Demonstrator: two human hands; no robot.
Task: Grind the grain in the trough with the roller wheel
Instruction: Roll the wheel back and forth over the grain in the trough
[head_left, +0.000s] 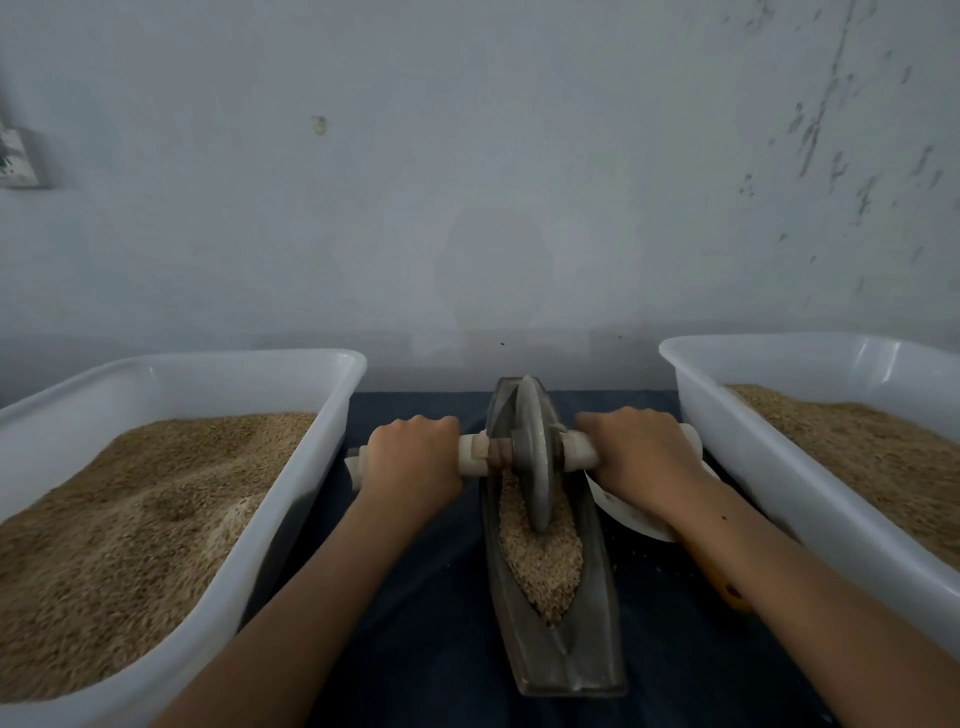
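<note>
Trough (545, 654): 1, metal, boat-shaped.
Roller wheel (535, 447): 1, disc on axle.
Axle handles: 2, pale, one each side of disc.
Grain in trough (543, 566): 1 heap.
White tubs: 2 — left tub (171, 364), right tub (779, 467), each with grain.
White dish (631, 514): 1, partly hidden.
Hands: 2 — left hand (415, 457), right hand (641, 452).
Dark cloth (415, 597): 1.

Grey roller wheel (535, 452) and trough (558, 660), tan grain (543, 566), white tubs (291, 364), dark blue cloth (426, 597).
</note>
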